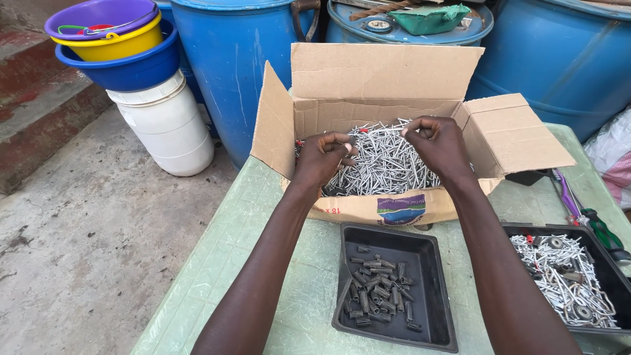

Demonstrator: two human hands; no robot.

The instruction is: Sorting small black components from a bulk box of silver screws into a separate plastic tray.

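Note:
An open cardboard box (388,79) full of silver nails (388,164) stands on a pale green table (276,263). Both my hands reach into it. My left hand (323,158) is curled over the nails at the box's left side, its fingers pinching among them. My right hand (439,143) hovers over the right side of the pile with fingertips closed, seemingly on a nail. In front of the box sits a black tray (434,329) holding several small dark grey plugs (380,289).
A second black tray (611,269) with nails and washers lies at the right, beside a green-handled screwdriver (601,230). Blue drums (230,59) stand behind the table. A white bucket (167,125) carries stacked coloured basins (118,46) at the left, on a concrete floor.

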